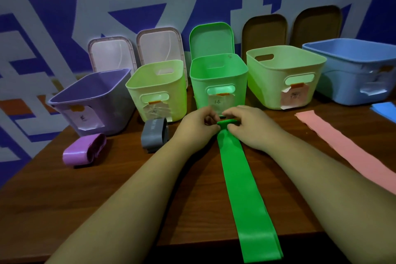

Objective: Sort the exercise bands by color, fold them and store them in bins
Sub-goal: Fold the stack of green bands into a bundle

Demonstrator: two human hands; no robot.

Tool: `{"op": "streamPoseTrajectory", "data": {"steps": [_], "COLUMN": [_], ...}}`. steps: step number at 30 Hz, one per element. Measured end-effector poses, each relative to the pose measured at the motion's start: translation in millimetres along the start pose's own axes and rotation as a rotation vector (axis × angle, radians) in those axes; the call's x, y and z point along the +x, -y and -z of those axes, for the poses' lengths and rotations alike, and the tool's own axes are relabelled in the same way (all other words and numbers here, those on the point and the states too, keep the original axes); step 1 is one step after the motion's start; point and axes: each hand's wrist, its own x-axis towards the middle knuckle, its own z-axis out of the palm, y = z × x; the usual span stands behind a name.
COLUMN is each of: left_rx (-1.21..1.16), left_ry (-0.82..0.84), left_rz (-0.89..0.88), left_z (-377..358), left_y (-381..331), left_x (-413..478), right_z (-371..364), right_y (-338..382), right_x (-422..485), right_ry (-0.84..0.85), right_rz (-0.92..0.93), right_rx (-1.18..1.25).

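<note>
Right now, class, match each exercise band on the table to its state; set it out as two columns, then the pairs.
Bands: 1 green band; 2 purple band; 3 grey band; 4 pink band.
States: A bundled before the purple bin; B lying flat; C pinched by left hand and right hand; D bundled before the left pale green bin.
Pairs: 1-C; 2-A; 3-D; 4-B.

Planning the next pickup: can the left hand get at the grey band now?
Probably yes: the grey band lies just beside the left hand, nothing between, but that hand must release the green band.
</note>
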Motion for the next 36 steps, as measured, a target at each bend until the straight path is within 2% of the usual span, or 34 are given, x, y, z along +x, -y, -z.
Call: {"op": "streamPoseTrajectory", "data": {"steps": [2, 6, 8, 13, 19, 36], "left_rx": [-0.046, -0.165, -0.175, 0.092, 0.143, -0.174], "left_ry": [0.011, 0.132, 0.120, 0.129, 0.084, 0.049], "left_rz": [0.003, 0.093, 0.112, 0.073, 0.051, 0.012], "left_z": [1, 4, 5, 3, -2, -3], "left_y": [-1, -4, -5, -2, -1, -5], "left_x": [-2, -6, -7, 0, 7, 3], "right_z": [-1, 0, -1, -8, -9, -3], "right_y": [-1, -2, -2, -2, -3, 0], "right_x": [1, 2, 3, 4, 6, 3], "right_ry": [-0.020, -0.120, -0.141, -0.061, -0.028, -0.044], "right_rz": [0.008, 0.023, 0.037, 0.033, 0.020, 0.052], "right_rx": [-0.004, 0.015, 0.027, -0.060, -0.096, -0.012]}}
